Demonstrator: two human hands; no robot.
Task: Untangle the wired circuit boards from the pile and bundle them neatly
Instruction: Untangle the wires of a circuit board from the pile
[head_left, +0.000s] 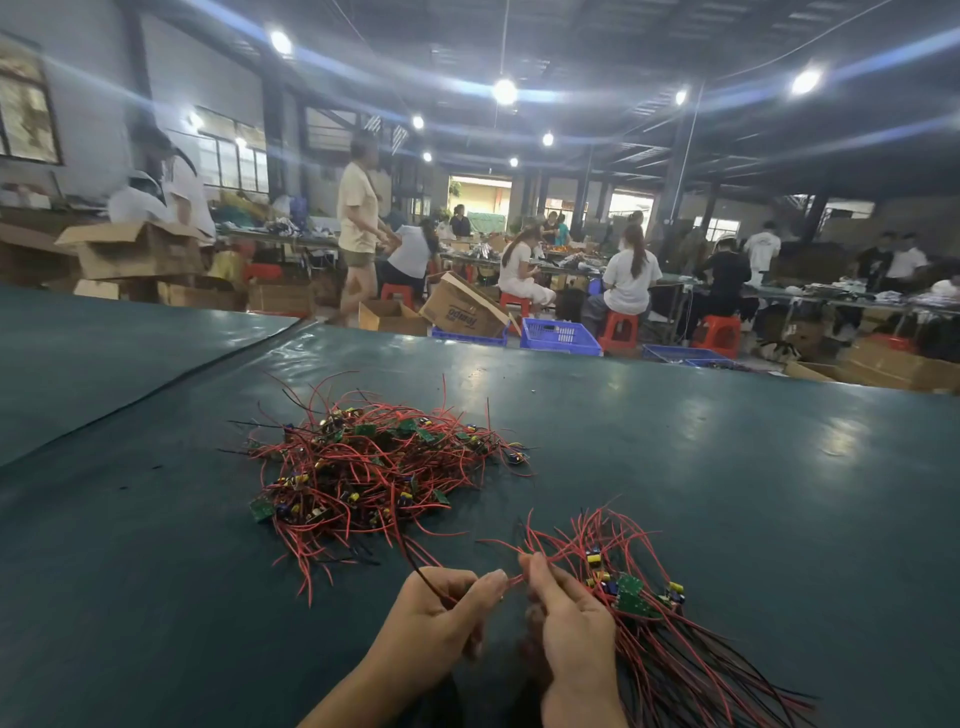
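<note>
Wired circuit boards (374, 462) lay tangled in a pile on the green table (727, 467), just beyond both hands. The left hand (441, 610) pinched a red wire (513, 579); the right hand (569, 618) gripped a bundle (631, 592) fanning rightward.

Both forearms bare, reaching in from the near edge, hands close together, fingertips almost meeting. Left hand (441, 610): fingers curled, thumb extended, pinching a wire (422, 571). Right hand (569, 621): back turned upward, fingers wrapped round a wire bundle (667, 652).
</note>
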